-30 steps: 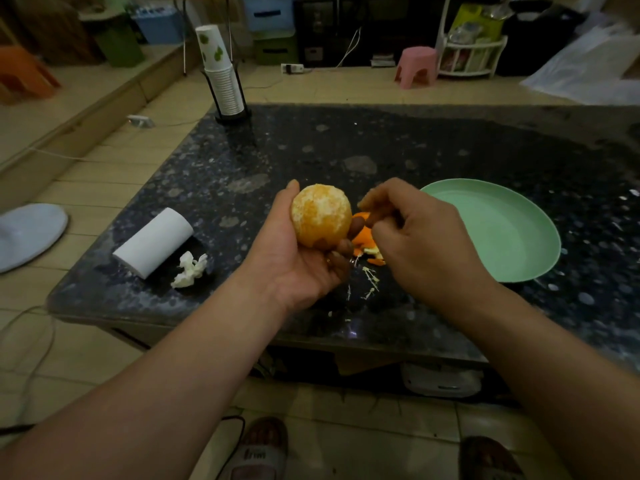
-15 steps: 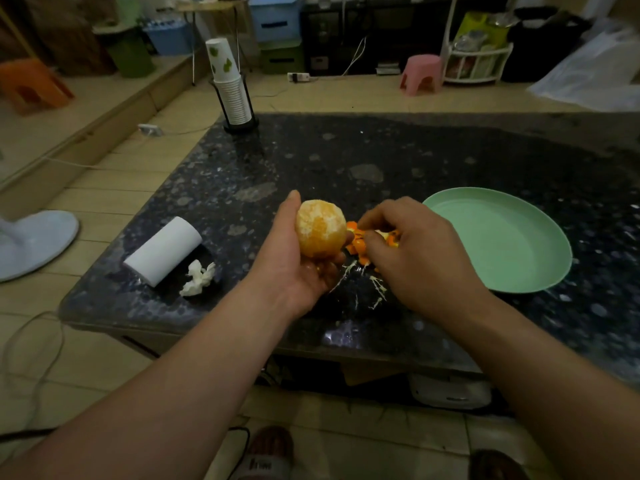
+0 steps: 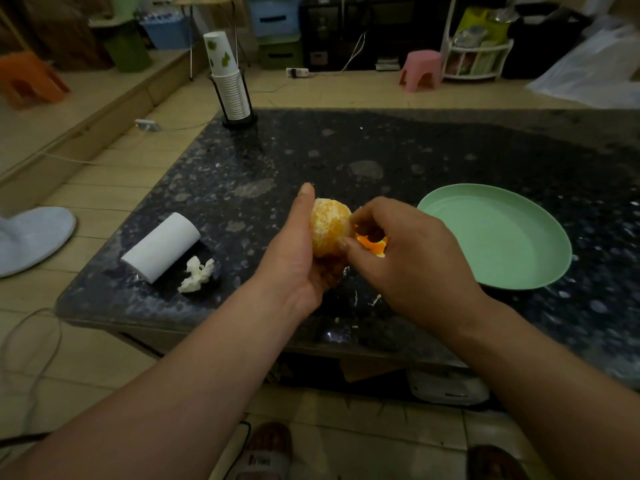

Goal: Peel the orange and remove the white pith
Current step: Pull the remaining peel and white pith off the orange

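Observation:
A peeled orange (image 3: pixel 327 225), pale with white pith still on it, sits in my left hand (image 3: pixel 294 258), which grips it from below and the side, thumb up along its left. My right hand (image 3: pixel 405 251) is at the orange's right side, fingertips curled against the fruit's surface, pinching at the pith. Bright orange peel pieces (image 3: pixel 372 244) lie on the dark stone table (image 3: pixel 415 150) under my right hand, partly hidden by it. Thin white pith strands (image 3: pixel 363 299) are scattered on the table below the hands.
An empty green plate (image 3: pixel 540 268) lies right of my hands. A white paper roll (image 3: pixel 161 247) and a crumpled tissue (image 3: pixel 197 275) lie at the left. A stack of paper cups (image 3: pixel 230 81) stands at the table's far left corner. The near table edge runs below my wrists.
My right hand has come back from the peel pile on the table to the orange's right side. My left hand holds the orange slightly higher and more upright.

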`<action>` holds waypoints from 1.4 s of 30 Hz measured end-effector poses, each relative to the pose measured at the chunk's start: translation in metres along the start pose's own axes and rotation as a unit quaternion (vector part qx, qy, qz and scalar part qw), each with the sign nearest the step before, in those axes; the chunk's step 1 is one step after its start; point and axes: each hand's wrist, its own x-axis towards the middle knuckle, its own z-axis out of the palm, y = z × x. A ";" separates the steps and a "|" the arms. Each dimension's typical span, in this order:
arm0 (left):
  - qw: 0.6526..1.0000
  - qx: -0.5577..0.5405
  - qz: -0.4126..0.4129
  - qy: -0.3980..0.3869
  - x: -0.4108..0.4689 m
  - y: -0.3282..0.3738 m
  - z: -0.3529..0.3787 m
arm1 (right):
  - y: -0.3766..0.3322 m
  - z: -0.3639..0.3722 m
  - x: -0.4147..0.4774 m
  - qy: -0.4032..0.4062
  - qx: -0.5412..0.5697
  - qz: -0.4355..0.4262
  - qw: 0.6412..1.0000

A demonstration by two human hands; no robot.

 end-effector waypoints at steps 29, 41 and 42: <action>0.999 0.029 0.016 0.018 -0.008 0.000 0.002 | 0.002 0.001 -0.001 0.011 0.003 -0.003 1.000; 0.999 0.039 0.016 0.028 -0.011 0.000 0.006 | 0.007 -0.002 0.001 0.032 0.018 0.003 0.999; 0.999 0.035 0.013 0.028 -0.010 0.000 0.006 | 0.008 -0.003 0.001 0.028 0.029 0.002 0.999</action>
